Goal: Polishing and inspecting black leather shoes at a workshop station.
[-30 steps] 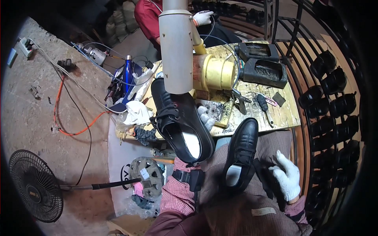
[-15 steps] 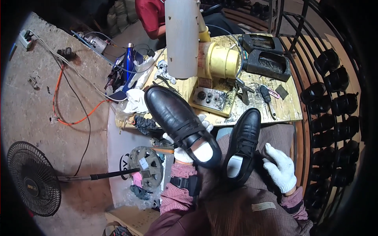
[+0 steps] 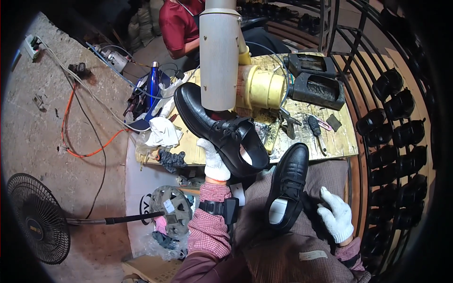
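Observation:
My left hand (image 3: pixel 215 162), in a white glove, grips a black leather lace-up shoe (image 3: pixel 222 139) by its side. The shoe is tilted under the ribbed nozzle tube (image 3: pixel 219 61), its toe pointing up and left; part of its upper is hidden behind the tube. A second black shoe (image 3: pixel 289 181) lies on my apron-covered lap, toe away from me, with a white insole showing at the heel. To the right of that shoe is my right hand (image 3: pixel 336 217), also gloved in white. Its fingers are apart and it holds nothing.
A wooden bench (image 3: pixel 342 127) carries a yellow machine (image 3: pixel 264 89), dark cut-open containers (image 3: pixel 316 89), a screwdriver (image 3: pixel 316 132) and a white cloth (image 3: pixel 163 132). Racks of black shoes (image 3: pixel 398 134) stand right; a fan (image 3: pixel 37 219) stands left. A person (image 3: pixel 177 28) in red sits opposite.
My left hand has turned the held shoe onto its side and moved it beneath the tube, so the laces and inner side now show. The right hand stays beside my lap.

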A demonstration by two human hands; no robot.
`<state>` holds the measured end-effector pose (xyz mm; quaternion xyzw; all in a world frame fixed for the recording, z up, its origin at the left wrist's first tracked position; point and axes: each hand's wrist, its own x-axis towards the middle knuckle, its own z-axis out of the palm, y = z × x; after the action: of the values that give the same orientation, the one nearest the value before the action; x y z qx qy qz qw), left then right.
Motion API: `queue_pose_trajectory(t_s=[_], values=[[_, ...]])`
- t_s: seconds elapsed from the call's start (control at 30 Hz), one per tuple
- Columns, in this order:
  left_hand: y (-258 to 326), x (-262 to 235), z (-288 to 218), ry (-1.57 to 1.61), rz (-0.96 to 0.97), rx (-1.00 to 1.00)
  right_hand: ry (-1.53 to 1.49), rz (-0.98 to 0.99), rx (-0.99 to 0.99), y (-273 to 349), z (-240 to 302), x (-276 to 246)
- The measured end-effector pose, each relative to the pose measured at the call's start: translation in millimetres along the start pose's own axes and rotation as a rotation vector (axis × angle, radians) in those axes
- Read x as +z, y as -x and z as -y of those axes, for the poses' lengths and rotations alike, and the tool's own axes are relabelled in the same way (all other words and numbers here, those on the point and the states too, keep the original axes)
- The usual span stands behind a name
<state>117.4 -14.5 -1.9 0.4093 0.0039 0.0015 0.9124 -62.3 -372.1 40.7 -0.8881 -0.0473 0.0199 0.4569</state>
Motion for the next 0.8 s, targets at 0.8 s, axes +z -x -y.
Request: queue_pose_trajectory(t_s=[0.8], values=[[24,-28,-20,0.163,-0.175,0.156,0.028,0.022,-0.074,-3,5,7]])
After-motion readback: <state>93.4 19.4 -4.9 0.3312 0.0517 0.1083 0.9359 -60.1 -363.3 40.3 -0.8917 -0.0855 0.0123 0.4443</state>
